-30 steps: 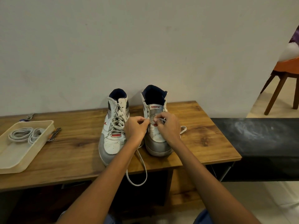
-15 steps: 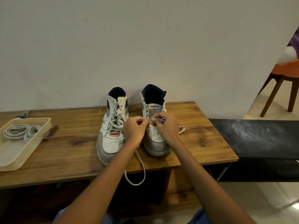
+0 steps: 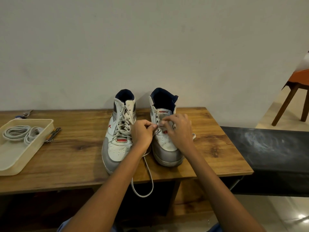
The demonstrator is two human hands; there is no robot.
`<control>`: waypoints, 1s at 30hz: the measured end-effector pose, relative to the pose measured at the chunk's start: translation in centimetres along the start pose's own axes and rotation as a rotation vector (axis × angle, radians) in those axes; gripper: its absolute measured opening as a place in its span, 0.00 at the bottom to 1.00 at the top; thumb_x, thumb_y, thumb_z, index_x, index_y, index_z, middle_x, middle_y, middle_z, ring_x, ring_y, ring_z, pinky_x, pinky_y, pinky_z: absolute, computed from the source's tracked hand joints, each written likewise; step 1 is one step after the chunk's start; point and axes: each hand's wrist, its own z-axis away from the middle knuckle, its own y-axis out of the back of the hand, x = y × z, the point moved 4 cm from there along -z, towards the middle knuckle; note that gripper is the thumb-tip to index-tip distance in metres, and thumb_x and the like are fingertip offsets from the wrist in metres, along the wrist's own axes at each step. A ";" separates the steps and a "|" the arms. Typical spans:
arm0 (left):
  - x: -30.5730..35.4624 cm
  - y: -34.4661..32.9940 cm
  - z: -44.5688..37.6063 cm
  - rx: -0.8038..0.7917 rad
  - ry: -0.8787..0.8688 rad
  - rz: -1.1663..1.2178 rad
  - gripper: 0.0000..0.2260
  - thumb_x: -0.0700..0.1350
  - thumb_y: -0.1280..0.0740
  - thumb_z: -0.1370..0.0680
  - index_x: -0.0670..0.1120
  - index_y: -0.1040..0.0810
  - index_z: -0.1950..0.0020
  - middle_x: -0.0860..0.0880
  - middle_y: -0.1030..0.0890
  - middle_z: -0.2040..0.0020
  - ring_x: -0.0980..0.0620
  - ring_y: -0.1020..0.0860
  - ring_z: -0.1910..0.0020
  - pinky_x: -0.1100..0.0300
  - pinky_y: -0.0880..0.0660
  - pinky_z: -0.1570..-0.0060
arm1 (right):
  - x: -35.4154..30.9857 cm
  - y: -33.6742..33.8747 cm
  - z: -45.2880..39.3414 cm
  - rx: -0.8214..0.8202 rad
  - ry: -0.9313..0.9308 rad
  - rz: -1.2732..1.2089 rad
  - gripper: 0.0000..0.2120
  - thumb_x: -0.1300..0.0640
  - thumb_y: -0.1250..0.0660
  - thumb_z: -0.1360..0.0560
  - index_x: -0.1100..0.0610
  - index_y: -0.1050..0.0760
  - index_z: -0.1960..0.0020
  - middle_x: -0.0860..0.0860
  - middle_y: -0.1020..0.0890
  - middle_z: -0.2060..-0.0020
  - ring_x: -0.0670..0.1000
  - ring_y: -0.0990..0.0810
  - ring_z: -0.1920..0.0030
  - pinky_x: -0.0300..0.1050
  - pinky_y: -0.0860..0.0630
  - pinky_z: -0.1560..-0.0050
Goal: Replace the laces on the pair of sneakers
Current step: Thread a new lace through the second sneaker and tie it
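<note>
Two white and grey high-top sneakers stand side by side on the wooden table [image 3: 70, 161]. The left sneaker [image 3: 119, 131] is fully laced. The right sneaker [image 3: 165, 144] has empty upper eyelets. My left hand [image 3: 142, 133] pinches the white lace [image 3: 147, 178] at the right sneaker's left eyelet row. My right hand [image 3: 179, 129] holds the lace over the tongue with curled fingers. A long loop of this lace hangs over the table's front edge. Another piece of lace shows to the right of my right hand.
A cream plastic tray [image 3: 20, 158] at the table's left holds coiled grey-white laces [image 3: 21, 133]. Small metal tools [image 3: 53, 133] lie beside the tray, another tool [image 3: 26, 113] behind it. A dark bench [image 3: 267, 148] adjoins the table on the right. A wooden chair [image 3: 292, 96] stands far right.
Both hands stay at the right sneaker's eyelets, working the lace with small finger movements. The camera view shifted slightly left and down.
</note>
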 end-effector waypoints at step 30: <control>2.9 3.9 -2.3 -0.138 0.359 1.539 0.14 0.45 0.47 0.17 0.45 0.32 0.61 0.52 0.30 0.75 0.59 0.35 0.80 0.67 0.28 0.75 | 3.4 1.9 -1.3 -0.056 -0.157 -0.245 0.04 0.57 0.32 0.28 0.50 0.19 0.56 0.41 0.19 0.62 0.46 0.21 0.62 0.47 0.22 0.60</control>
